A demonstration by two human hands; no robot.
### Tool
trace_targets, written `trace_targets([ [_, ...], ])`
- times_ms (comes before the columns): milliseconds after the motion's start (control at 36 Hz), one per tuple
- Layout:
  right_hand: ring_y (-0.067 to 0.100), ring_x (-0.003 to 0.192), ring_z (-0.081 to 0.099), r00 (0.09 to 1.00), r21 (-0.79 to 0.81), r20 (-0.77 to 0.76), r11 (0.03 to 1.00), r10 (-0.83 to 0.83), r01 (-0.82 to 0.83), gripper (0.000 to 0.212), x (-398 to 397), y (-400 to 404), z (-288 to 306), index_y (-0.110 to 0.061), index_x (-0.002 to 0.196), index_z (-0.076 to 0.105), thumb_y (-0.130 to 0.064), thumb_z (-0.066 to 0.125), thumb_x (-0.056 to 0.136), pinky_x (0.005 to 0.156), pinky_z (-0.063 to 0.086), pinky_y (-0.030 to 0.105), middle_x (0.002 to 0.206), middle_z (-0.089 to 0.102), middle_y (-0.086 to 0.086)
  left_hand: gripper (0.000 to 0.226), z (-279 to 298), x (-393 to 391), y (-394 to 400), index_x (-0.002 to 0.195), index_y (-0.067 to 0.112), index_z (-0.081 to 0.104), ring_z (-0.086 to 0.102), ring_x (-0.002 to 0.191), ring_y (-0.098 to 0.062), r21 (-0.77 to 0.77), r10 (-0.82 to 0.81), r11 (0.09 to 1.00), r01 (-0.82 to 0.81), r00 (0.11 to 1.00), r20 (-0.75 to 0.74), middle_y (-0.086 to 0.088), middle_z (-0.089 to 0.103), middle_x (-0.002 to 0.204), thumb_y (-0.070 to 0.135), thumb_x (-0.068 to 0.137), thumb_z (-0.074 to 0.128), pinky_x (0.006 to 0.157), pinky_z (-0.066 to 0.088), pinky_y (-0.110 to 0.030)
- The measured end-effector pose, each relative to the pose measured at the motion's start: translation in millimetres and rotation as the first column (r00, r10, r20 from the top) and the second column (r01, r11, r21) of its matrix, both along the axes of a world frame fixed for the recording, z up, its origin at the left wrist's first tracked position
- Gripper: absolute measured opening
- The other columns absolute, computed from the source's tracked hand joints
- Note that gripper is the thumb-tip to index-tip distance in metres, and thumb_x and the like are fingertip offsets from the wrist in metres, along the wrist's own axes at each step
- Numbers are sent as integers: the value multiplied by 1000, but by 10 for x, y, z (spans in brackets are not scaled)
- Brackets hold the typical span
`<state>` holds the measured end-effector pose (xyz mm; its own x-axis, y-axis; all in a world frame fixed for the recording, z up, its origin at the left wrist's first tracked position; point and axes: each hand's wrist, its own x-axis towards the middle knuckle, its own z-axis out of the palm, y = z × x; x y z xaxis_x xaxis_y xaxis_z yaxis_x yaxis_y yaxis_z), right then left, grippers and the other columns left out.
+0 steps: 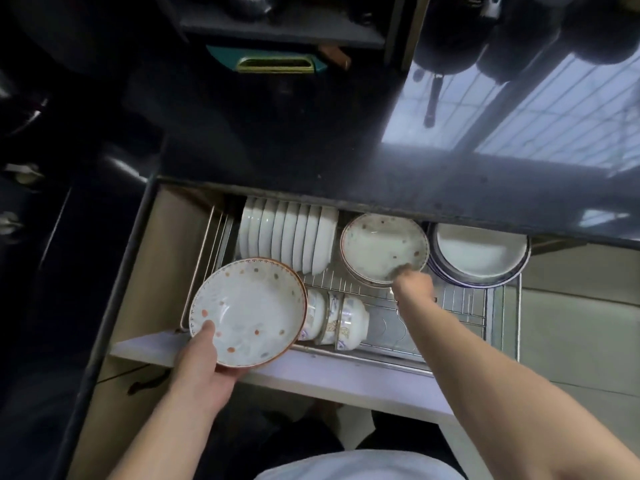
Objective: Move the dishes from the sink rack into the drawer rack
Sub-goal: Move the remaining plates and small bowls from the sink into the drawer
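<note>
Over the drawer rack (pixel 450 306), each hand grips a white orange-dotted plate: left hand (pixel 204 362), right hand (pixel 414 284).

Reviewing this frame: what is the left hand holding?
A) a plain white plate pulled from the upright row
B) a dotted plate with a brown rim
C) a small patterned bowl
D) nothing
B: the left hand grips a dotted plate with a brown rim over the drawer's front edge, thumb on its inner face, while the right hand holds a similar plate farther back in the drawer rack.
</note>
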<state>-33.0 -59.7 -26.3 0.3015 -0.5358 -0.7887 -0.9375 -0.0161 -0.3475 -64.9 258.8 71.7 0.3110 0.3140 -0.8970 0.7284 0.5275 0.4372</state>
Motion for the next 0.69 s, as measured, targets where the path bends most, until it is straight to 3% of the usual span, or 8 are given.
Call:
trace_targets([
  [111, 41, 118, 61, 995, -93, -61, 992, 75, -80, 33, 47, 52, -111, 1, 129, 56, -9, 39, 103, 92, 51, 41, 127, 62, 26, 41, -3, 46, 46, 146, 19, 50, 65, 112, -36, -10, -3, 1000, 3, 1000, -2, -14, 66, 133, 35, 109, 43, 89, 54, -55],
  [194, 38, 121, 60, 995, -65, -59, 994, 84, -88, 36, 57, 96, -138, 2, 131, 57, -14, 38, 104, 98, 51, 43, 131, 62, 23, 33, 25, 105, 41, 136, 17, 55, 68, 100, -31, -16, -18, 1000, 18, 1000, 6, -10, 71, 113, 33, 109, 44, 74, 55, -50],
  [278, 41, 118, 62, 992, -90, -84, 991, 96, -103, 36, 37, 96, -161, 4, 132, 54, -11, 37, 103, 95, 52, 45, 127, 64, 27, 27, 34, 167, 17, 129, 19, 57, 67, 92, -28, -28, -35, 999, 35, 999, 2, -8, 70, 101, 32, 110, 44, 67, 52, -46],
  [444, 36, 107, 67, 969, -81, -72, 967, 235, -241, 34, -16, 59, -249, -2, 124, 57, -19, 36, 104, 91, 54, 42, 117, 68, 22, 35, 33, 188, 4, 138, 17, 57, 69, 102, -31, -20, -45, 999, 45, 999, -20, -11, 72, 116, 33, 108, 49, 79, 57, -50],
  [556, 27, 84, 58, 983, -56, -57, 982, 175, -178, 18, -1, -22, -449, -14, 105, 54, -21, 39, 98, 87, 56, 43, 100, 68, 18, 36, 88, 155, -41, 139, 16, 57, 69, 104, -30, -28, -78, 997, 77, 997, -12, -11, 71, 118, 33, 108, 48, 82, 55, -49],
  [583, 27, 82, 58, 985, -51, -50, 985, 162, -165, 19, -2, -33, -459, -14, 101, 53, -24, 37, 100, 87, 57, 44, 98, 69, 18, 36, 93, 143, -56, 139, 16, 57, 69, 104, -30, -29, -89, 996, 89, 996, -12, -11, 71, 116, 32, 108, 48, 80, 56, -48],
  [639, 29, 77, 61, 986, -25, -72, 988, 148, -151, 46, -7, 5, -320, -6, 92, 55, -42, 29, 103, 79, 56, 41, 88, 68, 20, 35, 114, 118, -97, 139, 16, 57, 69, 104, -30, -28, -101, 995, 101, 995, -21, -11, 71, 115, 32, 108, 48, 76, 56, -47],
  [694, 27, 71, 58, 996, 67, -87, 998, -4, 10, 60, -34, 44, -128, -7, 84, 54, -59, 28, 101, 68, 48, 34, 74, 59, 13, 35, 103, 81, -127, 138, 16, 57, 69, 104, -31, -14, -117, 993, 117, 993, -31, -11, 71, 119, 32, 108, 49, 75, 56, -46],
])
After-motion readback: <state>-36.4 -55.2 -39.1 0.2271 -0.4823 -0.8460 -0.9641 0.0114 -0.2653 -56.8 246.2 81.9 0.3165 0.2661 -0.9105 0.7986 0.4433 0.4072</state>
